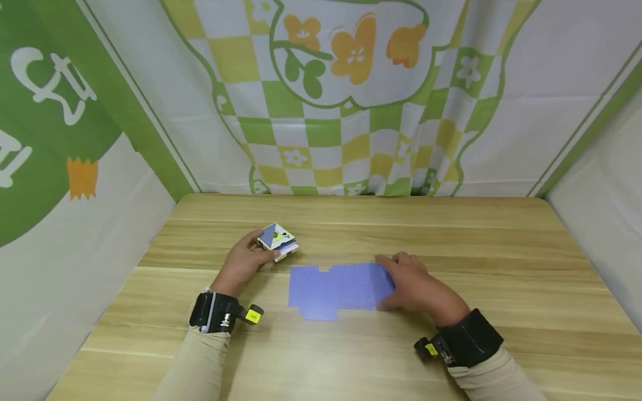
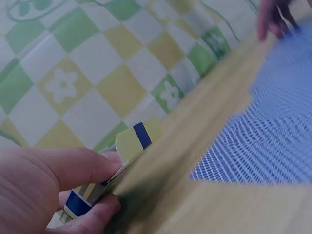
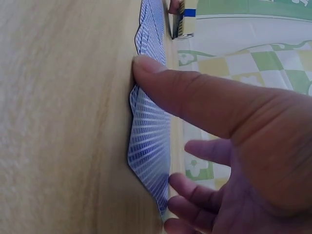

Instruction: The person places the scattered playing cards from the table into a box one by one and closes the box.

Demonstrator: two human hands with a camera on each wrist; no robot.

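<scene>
My left hand (image 1: pixel 243 260) grips a playing card box (image 1: pixel 277 236) between thumb and fingers, tilted at the left of the table. Its printed face shows an ace and a blue pattern. In the left wrist view, a cream flap (image 2: pixel 139 140) with a blue stripe sticks out from the box. Blue-backed playing cards (image 1: pixel 326 287) lie face down in an uneven, overlapping row in front of me. My right hand (image 1: pixel 416 284) holds the right end of the row, thumb at the near edge and fingers at the far edge. The card faces are hidden.
The wooden table (image 1: pixel 351 362) reaches back to a checked, flower-printed curtain (image 1: pixel 326 128). White and green cloth walls (image 1: pixel 140 161) stand at both sides. Each wrist wears a black band (image 1: pixel 471 337) with a small camera.
</scene>
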